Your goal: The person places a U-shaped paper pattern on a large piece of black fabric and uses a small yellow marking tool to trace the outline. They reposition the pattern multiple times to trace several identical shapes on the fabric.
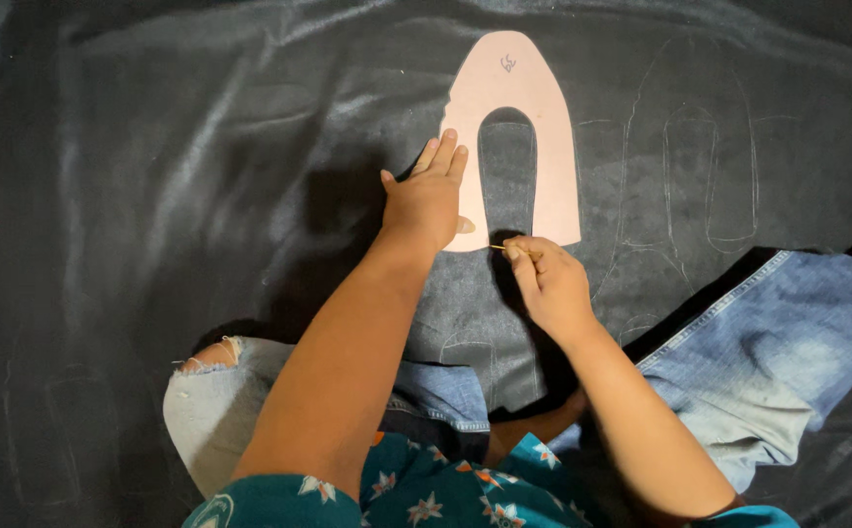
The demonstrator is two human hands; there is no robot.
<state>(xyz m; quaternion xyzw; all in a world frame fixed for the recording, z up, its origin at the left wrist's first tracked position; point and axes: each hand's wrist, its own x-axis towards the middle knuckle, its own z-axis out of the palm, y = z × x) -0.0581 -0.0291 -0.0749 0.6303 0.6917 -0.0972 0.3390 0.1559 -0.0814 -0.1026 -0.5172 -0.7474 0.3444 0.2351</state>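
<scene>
Pressing down flat, the left hand (427,200) lies on the left leg of a pale pink arch-shaped card template (516,88), its fingers (443,154) stretched out together and open, gripping nothing, only pinning the card. The template sits on a wide sheet of glossy black fabric (181,196) that fills nearly the whole view, its rounded top pointing away from the person and its two legs pointing back toward them.

Over on the other side, the right hand (550,284) is curled tight, fingers pinched shut around a thin, pale marking stick (500,248) (too small to say exactly what kind). Its tip touches the fabric right at the bottom edge of the template, between the two legs, just beside the left thumb.

To the right of the template, faint chalk outlines (690,166) of the same arch shape show on the fabric. Nearer the camera, the person's knees in light blue torn jeans (768,342) rest on the fabric, and a teal flowered top (426,489) fills the bottom edge.
</scene>
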